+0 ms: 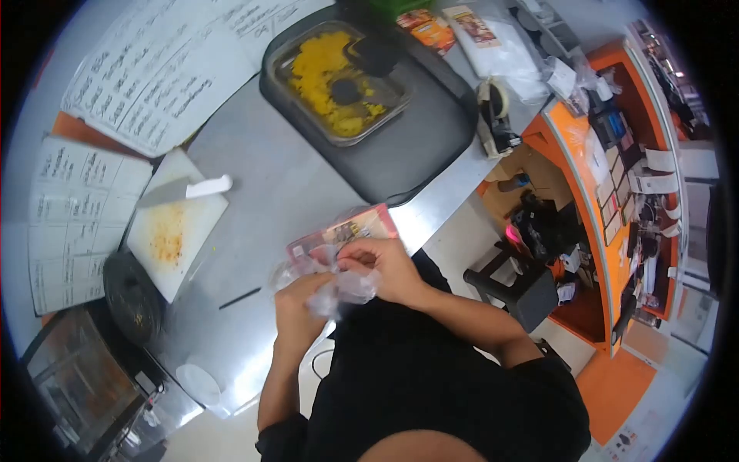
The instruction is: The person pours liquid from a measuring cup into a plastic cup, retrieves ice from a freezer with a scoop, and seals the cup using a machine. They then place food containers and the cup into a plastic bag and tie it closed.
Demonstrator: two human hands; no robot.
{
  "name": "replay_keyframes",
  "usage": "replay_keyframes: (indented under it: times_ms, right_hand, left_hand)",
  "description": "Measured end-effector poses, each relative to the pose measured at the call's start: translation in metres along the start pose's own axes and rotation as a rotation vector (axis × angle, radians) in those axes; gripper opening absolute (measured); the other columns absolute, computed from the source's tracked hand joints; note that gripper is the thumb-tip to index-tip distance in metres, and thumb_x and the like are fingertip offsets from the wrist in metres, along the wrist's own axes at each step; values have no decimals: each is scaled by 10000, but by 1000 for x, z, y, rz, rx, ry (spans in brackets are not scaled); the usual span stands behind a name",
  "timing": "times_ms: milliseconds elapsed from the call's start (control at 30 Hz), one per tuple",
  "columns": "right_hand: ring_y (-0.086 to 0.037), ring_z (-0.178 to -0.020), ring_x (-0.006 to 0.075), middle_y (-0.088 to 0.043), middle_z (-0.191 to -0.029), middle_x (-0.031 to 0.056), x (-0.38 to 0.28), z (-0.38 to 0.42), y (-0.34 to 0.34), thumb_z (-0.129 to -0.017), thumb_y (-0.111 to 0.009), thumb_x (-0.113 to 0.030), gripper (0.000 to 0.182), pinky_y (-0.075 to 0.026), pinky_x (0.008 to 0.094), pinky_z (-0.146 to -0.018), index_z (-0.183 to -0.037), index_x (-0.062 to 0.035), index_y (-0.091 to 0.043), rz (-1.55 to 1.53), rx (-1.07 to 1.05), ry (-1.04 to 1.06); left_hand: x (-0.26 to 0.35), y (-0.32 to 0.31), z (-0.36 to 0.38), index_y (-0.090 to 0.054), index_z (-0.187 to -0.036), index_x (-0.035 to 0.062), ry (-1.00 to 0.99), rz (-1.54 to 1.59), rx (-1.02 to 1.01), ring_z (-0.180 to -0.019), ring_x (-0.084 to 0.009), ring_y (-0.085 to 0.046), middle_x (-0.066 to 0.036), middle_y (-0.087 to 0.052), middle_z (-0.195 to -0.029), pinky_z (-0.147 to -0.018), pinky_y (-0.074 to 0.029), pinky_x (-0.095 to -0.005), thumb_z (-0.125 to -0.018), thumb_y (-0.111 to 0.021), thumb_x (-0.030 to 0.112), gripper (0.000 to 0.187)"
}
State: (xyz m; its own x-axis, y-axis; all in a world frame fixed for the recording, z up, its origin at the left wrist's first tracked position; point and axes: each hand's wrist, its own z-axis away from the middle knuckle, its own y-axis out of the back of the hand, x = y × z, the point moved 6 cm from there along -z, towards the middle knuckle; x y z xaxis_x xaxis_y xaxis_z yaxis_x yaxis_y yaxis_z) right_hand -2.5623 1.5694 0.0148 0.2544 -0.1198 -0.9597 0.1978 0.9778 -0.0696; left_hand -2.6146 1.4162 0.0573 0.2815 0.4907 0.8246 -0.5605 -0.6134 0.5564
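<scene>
At the table's front edge, my left hand (302, 302) and my right hand (386, 269) are close together, both closed on a crumpled clear plastic bag (344, 291). The right fingers pinch the gathered film near its top, while the left fingers wrap its near side. Just beyond them lies a flat red-and-cream printed packet (371, 224), partly covered by the bag and my hands. A thin black stick-like thing (239, 299) rests on the metal table (254, 165), left of my left hand.
A glass dish of yellow food (319, 58) sits on a dark tray (416, 138). To the left, a white-handled knife (208, 185) lies on a stained white cutting board (173, 239), beside a round black lid-like thing (132, 299). A tape dispenser (496, 115) stands at the right edge.
</scene>
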Motion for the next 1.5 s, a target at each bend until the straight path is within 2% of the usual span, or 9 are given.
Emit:
replay_keyframes:
  times_ms: [233,533,800,867,900,967,1067,1300,1500]
  right_hand:
    - [-684,-714,203,-688,-854,138,-28,14,-7,-819,-701,-27,155,-532,292,-630,-967,8,-667,405,82,307]
    - [-663,-750,305,-660,-907,139,-25,2,-15,-811,-686,-43,229,-531,365,-636,-1034,-40,-628,453,-111,354]
    - [-661,-806,224,-645,-994,56,-32,11,-19,-759,-624,-40,249,-548,337,-642,-1002,-90,-643,717,-358,608]
    - [-662,-819,207,-641,-1022,47,-29,12,-20,-760,-616,-45,249,-549,327,-641,-1003,-92,-646,743,-346,626]
    - [-665,-807,212,-652,-992,57,-25,12,-18,-768,-631,-44,254,-548,327,-643,-1018,-86,-647,693,-305,627]
    - [-669,-796,216,-663,-962,67,-23,16,-17,-777,-645,-43,259,-546,326,-645,-1033,-79,-649,641,-265,620]
    - [-675,-761,228,-683,-887,87,-13,14,-10,-803,-681,-53,262,-538,314,-653,-1062,-62,-649,533,-142,373]
    - [-671,-672,151,-696,-853,104,-19,3,0,-816,-682,34,109,-526,241,-591,-923,13,-685,282,-101,245]
    - [-669,-736,184,-693,-868,104,-16,3,1,-793,-705,3,147,-524,274,-645,-939,-10,-696,220,-105,173]
  left_hand:
    - [15,-5,6,-665,-996,33,-279,-213,43,-781,-287,-656,-102,-655,-893,-646,-536,-364,-617,-644,-36,386]
    - [17,-1,-6,-571,-1007,47,-449,-362,-120,-777,-251,-602,-89,-612,-875,-708,-462,-374,-727,-598,79,283]
    - [-3,10,-40,-520,-949,44,-84,-130,-299,-730,-301,-636,-102,-636,-781,-674,-489,-397,-793,-642,-17,207]
    - [-10,4,-34,-557,-967,23,237,241,-178,-773,-212,-678,-60,-643,-863,-602,-512,-325,-794,-665,-58,219]
    - [-5,-8,-30,-557,-967,23,237,241,-182,-773,-212,-678,-60,-643,-863,-602,-512,-325,-794,-665,-58,219]
    - [-2,-11,-15,-583,-974,10,281,339,227,-737,-147,-672,-47,-645,-831,-578,-503,-263,-813,-675,-58,197]
    - [-5,-18,5,-577,-1014,1,307,282,352,-786,-172,-693,-116,-687,-870,-663,-560,-279,-820,-669,-59,222]
    - [10,-19,13,-682,-884,-23,-81,-50,427,-802,-268,-655,-110,-666,-868,-742,-536,-340,-708,-679,-132,207]
    - [9,-19,15,-692,-898,-18,-108,-51,472,-787,-260,-650,-105,-668,-873,-729,-539,-338,-686,-698,-124,238]
